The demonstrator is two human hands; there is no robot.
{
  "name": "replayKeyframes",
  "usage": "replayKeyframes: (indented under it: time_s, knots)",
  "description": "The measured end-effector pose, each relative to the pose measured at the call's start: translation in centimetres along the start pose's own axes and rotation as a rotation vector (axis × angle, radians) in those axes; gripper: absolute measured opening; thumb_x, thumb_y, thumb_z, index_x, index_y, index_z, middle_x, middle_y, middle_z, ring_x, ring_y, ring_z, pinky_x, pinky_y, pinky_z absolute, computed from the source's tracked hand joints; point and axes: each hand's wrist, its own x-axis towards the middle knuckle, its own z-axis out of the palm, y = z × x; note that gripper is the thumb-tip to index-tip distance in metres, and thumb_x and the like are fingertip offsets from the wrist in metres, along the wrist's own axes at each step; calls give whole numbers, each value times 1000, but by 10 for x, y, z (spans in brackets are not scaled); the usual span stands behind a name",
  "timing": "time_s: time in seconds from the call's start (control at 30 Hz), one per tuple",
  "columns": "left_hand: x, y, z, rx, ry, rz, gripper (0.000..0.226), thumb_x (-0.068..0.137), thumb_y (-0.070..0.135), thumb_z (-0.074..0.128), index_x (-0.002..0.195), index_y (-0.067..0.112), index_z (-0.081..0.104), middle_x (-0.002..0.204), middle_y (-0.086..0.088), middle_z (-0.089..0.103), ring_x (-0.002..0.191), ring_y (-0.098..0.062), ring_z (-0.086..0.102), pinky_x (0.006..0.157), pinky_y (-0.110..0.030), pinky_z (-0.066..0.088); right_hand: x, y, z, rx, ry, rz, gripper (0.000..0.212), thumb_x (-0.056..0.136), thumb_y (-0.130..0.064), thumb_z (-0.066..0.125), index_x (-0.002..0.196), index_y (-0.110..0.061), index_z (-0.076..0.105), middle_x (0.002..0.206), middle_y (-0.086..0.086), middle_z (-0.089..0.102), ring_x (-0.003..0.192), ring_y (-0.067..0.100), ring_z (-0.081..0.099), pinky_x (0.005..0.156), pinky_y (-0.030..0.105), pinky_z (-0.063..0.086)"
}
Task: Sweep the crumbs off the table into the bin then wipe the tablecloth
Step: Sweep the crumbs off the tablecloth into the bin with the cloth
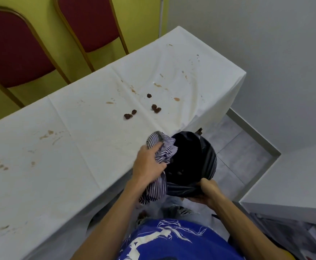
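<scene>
White tablecloth (89, 139), brown stains (48, 135) all over. Dark crumbs (156, 109) sit grouped toward its right end, short of the near edge. My left hand (149, 163) grips a bunched striped cloth (164, 149) right at that edge, the cloth overhanging the bin (208, 162). The black-lined bin is just off the table edge, and my right hand (203, 193) holds its near rim, fingers curled under. A few crumbs lie inside. Open tiled floor (234, 147) lies right of the bin, two red chairs (16, 53) beyond the far edge.
</scene>
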Motion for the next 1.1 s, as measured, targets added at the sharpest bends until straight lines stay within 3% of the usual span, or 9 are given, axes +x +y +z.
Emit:
replayKeyframes:
  time_s: [0.13, 0.23, 0.4, 0.53, 0.7, 0.83, 1.0, 1.1]
  knots:
    - [11, -39, -34, 105, 177, -103, 73, 82, 42, 71, 148, 38, 40, 125, -14, 46, 116, -34, 52, 99, -42, 48, -2, 3, -8, 8, -11, -17, 25, 93, 6, 44, 116, 9, 53, 103, 35, 66, 90, 48, 69, 60, 47, 62]
    - [15, -66, -43, 175, 205, -221, 74, 81, 42, 70, 149, 35, 40, 135, -19, 44, 121, -38, 49, 100, -48, 47, -2, 2, -10, 7, -12, -27, 23, 94, 6, 44, 116, 8, 53, 104, 34, 66, 91, 48, 69, 57, 45, 61]
    - [0, -44, -10, 206, 89, -112, 75, 77, 29, 72, 147, 31, 45, 136, -17, 45, 119, -39, 50, 98, -45, 48, 0, 3, -11, -3, -13, -27, 19, 95, 5, 44, 110, 7, 56, 99, 33, 69, 89, 46, 70, 73, 54, 62]
    - [-14, -10, 11, 42, -70, -24, 74, 76, 28, 70, 146, 34, 46, 131, -9, 50, 123, -29, 51, 103, -35, 45, 5, 1, -13, -30, -1, -18, 16, 97, 0, 47, 110, 5, 56, 100, 31, 68, 88, 45, 70, 72, 53, 62]
    - [-2, -3, -22, -75, 143, -88, 71, 76, 29, 72, 143, 39, 49, 118, -11, 57, 111, -30, 59, 96, -32, 47, 10, -5, -21, -67, -27, -25, 12, 99, -2, 49, 107, 2, 57, 99, 30, 69, 87, 43, 72, 72, 51, 62]
    - [11, -30, -39, 37, 299, -264, 71, 81, 39, 73, 146, 34, 45, 124, -15, 50, 116, -34, 54, 98, -40, 46, 19, -10, -28, -78, -30, -14, 13, 97, 2, 45, 104, 0, 56, 99, 29, 68, 87, 43, 70, 63, 46, 61]
    - [-6, -20, 2, 18, 67, -228, 73, 77, 26, 71, 146, 34, 46, 128, -14, 48, 119, -34, 54, 99, -37, 46, 31, -11, -38, -96, -76, 18, 17, 96, 0, 47, 108, 6, 57, 96, 30, 68, 85, 42, 70, 55, 39, 59]
    - [-10, -3, 6, -48, 61, -181, 71, 74, 29, 72, 142, 38, 51, 116, -5, 54, 114, -26, 57, 97, -33, 47, 42, -12, -43, -40, -107, 24, 17, 97, -2, 49, 109, 6, 57, 83, 24, 64, 73, 38, 66, 54, 39, 56]
